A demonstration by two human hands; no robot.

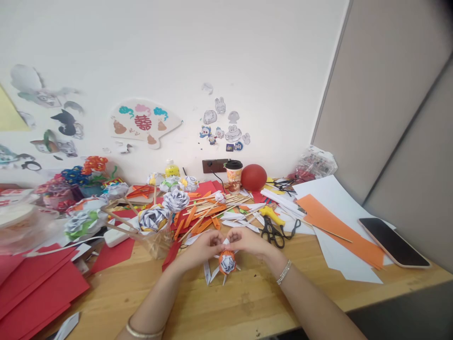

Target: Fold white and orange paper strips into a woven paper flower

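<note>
Both my hands meet over the wooden table [247, 302], pinching a small orange-and-white paper flower [227, 262] with white paper strips hanging from it. My left hand [201, 249] grips its left side with fingers closed. My right hand [249, 242] holds the top right, fingers also closed; a bracelet sits on that wrist. Just beyond the hands lies a heap of orange paper strips and wooden sticks [208, 210].
Black scissors [273, 232] and a yellow glue gun [272, 215] lie right of the hands. Finished paper flowers [155, 218] stand in a clear cup at left. Red paper sheets [35, 288] cover the left; white and orange sheets [336, 226] and a phone [393, 242] lie right. A cup [233, 175] and red ball [253, 177] stand by the wall.
</note>
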